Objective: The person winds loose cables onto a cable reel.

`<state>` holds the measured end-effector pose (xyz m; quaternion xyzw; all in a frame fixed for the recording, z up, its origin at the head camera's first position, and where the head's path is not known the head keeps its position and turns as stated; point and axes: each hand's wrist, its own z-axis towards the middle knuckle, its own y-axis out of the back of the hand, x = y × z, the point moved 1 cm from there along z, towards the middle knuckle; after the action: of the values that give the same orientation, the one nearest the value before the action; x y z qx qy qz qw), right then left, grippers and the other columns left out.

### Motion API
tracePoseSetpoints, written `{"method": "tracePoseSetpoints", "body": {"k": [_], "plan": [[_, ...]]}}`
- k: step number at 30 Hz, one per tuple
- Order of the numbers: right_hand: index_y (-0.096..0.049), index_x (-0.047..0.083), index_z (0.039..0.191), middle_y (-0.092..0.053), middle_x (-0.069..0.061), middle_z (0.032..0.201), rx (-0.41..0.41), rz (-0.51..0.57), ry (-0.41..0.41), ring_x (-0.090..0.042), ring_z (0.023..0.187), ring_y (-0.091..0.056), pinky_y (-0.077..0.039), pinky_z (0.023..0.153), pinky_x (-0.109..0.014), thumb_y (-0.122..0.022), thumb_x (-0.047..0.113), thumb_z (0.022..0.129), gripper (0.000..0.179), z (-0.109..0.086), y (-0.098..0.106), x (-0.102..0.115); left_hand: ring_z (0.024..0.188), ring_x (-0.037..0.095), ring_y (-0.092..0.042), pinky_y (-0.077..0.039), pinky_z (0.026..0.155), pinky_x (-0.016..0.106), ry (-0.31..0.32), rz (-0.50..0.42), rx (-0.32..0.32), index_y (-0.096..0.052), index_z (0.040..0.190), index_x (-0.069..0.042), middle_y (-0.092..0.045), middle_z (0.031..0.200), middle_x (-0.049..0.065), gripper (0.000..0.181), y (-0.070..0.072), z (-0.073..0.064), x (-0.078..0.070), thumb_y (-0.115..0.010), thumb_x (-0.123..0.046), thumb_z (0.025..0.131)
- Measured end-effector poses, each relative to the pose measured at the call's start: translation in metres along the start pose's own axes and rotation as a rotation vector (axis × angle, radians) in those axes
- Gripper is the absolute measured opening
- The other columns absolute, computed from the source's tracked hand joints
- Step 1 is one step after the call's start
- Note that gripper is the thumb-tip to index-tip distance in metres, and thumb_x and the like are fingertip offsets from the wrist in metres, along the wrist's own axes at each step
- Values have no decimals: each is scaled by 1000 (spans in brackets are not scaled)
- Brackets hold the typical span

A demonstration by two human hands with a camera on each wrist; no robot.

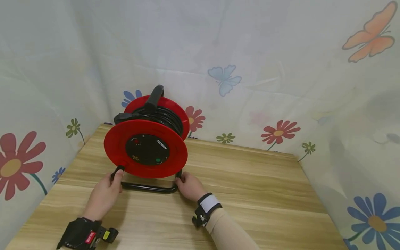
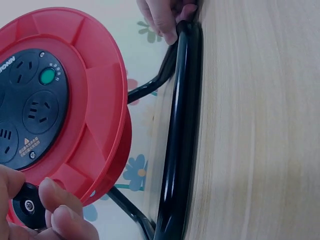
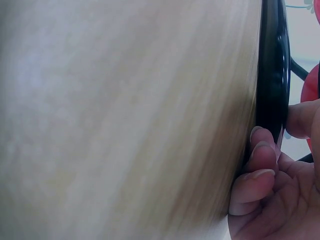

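A red cable reel with black cable wound on it stands on the wooden table, toward the back left. Its black centre panel carries sockets and a green button. My left hand pinches the black crank knob at the lower left of the red disc. At the front right corner of the black tubular stand, my right hand grips the tube. In the right wrist view, the fingers curl beneath the tube and the thumb lies on its other side.
Atop the reel is a black handle, and the cable's plug rests at the left of the winding. A pale cloth printed with flowers and butterflies hangs behind and beside the table.
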<state>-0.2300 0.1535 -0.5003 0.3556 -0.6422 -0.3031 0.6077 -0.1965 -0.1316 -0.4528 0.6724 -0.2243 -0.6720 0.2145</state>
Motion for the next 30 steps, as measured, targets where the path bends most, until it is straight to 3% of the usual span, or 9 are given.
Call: {"method": "tracePoseSetpoints", "body": {"k": [12, 30], "plan": [[-56, 11, 79, -52, -1, 62, -6, -5, 4, -14, 53, -45, -32, 44, -26, -51, 33, 95, 27, 2, -1, -1, 49, 22, -40, -33, 43, 32, -35, -46, -124, -50, 90, 1, -50, 64, 10, 62, 4, 1, 3, -27, -57, 98], [-56, 12, 80, -52, -1, 62, -14, -25, -13, -15, 53, -46, -33, 45, -27, -50, 34, 95, 27, 2, -3, 0, 48, 22, -39, -31, 40, 32, -42, -93, -159, -50, 91, 1, -46, 60, 8, 64, 13, 1, -2, -27, -59, 97]]}}
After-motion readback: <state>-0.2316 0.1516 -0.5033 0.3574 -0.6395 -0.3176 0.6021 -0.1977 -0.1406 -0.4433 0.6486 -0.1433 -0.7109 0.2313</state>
